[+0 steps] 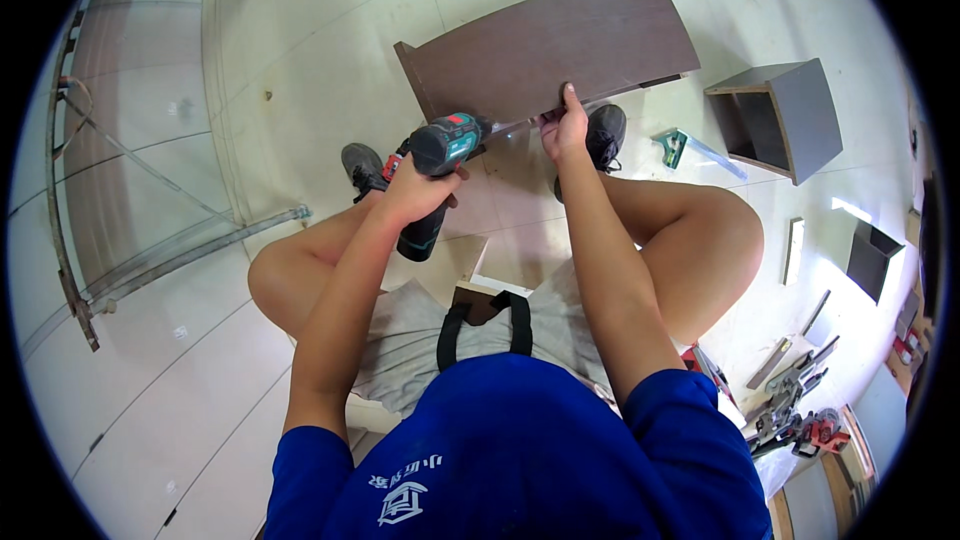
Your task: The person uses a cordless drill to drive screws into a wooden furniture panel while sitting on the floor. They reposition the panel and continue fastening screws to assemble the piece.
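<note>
My left hand is closed around the handle of a teal and black cordless drill. The drill's front end points right, at the near edge of a brown board piece. This piece lies across the floor beyond my feet, with a raised strip along its left end. At its near edge, my right hand grips it, thumb on the upper face and fingers tucked beneath. Whether the drill's tip touches the board is too small to tell.
An open grey box stands right of the board. Between them lies a green-handled tool with a clear strip. Clamps and tools are heaped at the lower right. A metal frame stands at the left.
</note>
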Demonstrator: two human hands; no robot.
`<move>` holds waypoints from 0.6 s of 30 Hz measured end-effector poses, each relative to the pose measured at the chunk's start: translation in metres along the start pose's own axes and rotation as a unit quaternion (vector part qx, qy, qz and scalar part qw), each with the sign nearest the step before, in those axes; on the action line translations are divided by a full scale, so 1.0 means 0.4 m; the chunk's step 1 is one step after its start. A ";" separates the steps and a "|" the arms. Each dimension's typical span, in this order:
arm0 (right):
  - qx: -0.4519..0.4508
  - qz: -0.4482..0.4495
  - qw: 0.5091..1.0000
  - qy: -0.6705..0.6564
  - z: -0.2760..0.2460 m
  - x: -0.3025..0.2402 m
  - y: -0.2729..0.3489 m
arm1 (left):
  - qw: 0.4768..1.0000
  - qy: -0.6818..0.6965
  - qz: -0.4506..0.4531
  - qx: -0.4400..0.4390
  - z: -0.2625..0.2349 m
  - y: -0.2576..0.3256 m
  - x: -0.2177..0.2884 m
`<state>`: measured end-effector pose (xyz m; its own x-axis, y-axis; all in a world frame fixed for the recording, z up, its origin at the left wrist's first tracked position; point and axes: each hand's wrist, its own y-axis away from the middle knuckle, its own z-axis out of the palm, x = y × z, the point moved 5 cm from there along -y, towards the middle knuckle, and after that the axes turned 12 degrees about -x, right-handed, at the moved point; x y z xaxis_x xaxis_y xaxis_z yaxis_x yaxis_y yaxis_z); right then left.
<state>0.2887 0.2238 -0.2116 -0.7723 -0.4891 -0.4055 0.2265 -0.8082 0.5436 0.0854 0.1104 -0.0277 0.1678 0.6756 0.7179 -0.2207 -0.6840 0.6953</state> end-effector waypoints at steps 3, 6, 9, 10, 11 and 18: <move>0.000 -0.020 1.000 -0.023 0.002 -0.004 -0.001 | 1.000 -0.005 -0.009 0.009 0.004 0.002 0.006; -0.020 -0.009 1.000 -0.012 -0.014 0.002 -0.009 | 0.999 -0.010 -0.028 0.012 0.015 0.012 0.008; -0.001 -0.031 0.999 -0.020 0.002 -0.005 -0.002 | 1.000 -0.007 -0.026 0.015 0.018 0.015 0.012; -0.004 -0.033 0.999 -0.024 0.006 -0.007 0.000 | 1.000 -0.004 -0.024 0.014 0.022 0.016 0.011; -0.006 -0.035 0.999 -0.027 0.011 -0.009 0.002 | 1.000 0.000 -0.025 0.017 0.022 0.018 0.013; -0.029 -0.034 0.999 -0.009 0.009 -0.009 0.003 | 0.998 0.033 -0.048 0.029 0.030 0.023 0.021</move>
<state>0.2896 0.2258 -0.2070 -0.7976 -0.4268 -0.4262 0.2068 -0.8573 0.4714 0.0962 0.1066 -0.0150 0.1211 0.7539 0.6458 -0.1503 -0.6291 0.7626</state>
